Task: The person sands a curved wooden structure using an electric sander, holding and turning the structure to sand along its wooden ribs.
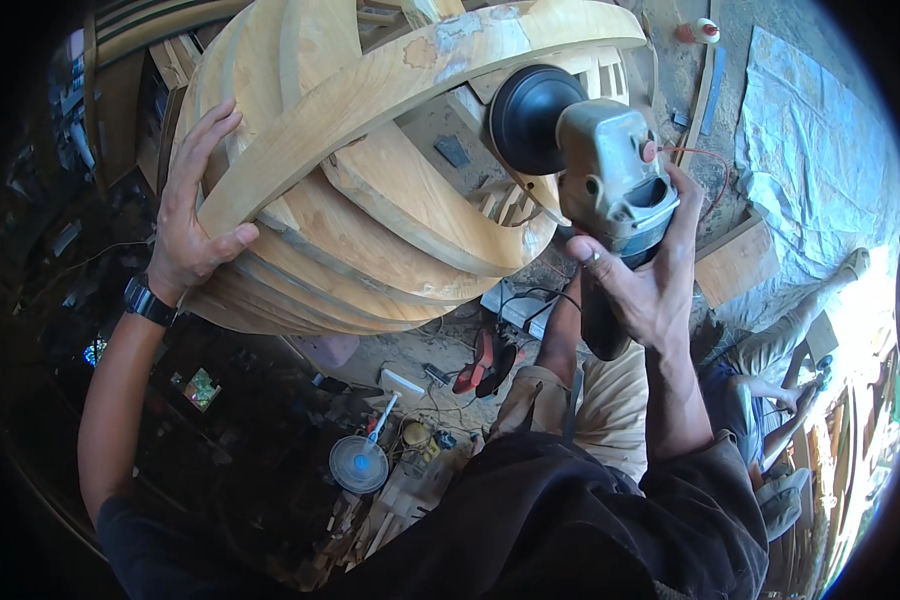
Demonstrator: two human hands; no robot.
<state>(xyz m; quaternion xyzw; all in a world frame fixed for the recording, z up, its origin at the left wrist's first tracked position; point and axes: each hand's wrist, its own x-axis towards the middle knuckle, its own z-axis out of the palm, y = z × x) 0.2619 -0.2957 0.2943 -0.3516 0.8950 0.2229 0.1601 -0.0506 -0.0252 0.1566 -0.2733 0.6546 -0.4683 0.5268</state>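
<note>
A large rounded frame of curved pale wooden slats [400,200] fills the upper middle. My left hand [195,205] lies against its left side, fingers stretched out over a broad curved rail [370,85] and the thumb resting on the wood. In my right hand [650,285] is a grey angle grinder [610,165], fingers and thumb wrapped round its body. The grinder's round black disc pad [538,118] is close to the inner right part of the frame; whether it touches the wood I cannot tell. A thin red wire [715,170] runs from near the grinder.
A pale blue sheet [810,170] and a wooden block [738,258] lie at the right. Below the frame are red-handled pliers or snips [478,362], a round lidded tub [358,464], cables and wood scraps. Another person [765,400] sits at the far right.
</note>
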